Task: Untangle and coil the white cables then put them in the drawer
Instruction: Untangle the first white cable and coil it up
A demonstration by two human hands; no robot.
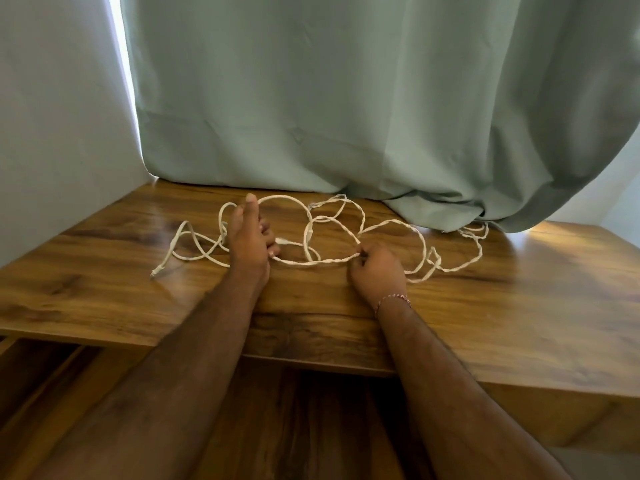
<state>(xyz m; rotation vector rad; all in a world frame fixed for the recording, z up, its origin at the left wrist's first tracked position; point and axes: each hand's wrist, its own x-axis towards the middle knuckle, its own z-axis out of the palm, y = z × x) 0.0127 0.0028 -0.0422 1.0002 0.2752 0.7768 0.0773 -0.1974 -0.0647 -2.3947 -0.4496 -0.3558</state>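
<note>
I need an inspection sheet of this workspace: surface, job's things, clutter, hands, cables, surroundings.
Surface: wooden table, glossy.
Job's things: white cables spread in tangled loops; drawer below the front edge, looks open.
Clutter: nothing seen.
Hands: left hand on the loops, fingers curled; right hand pinching a strand.
Cables: one connector end lies free at far left; right end runs under the curtain.
Surroundings: green curtain, pale wall.

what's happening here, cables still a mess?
Yes. A person is working on tangled white cables spread in loose loops across a wooden table. The right hand pinches a twisted stretch near the middle; the left hand rests on the loops further left, fingers curled around a strand. Nothing is coiled yet. One end runs under the green curtain at the back right.
</note>
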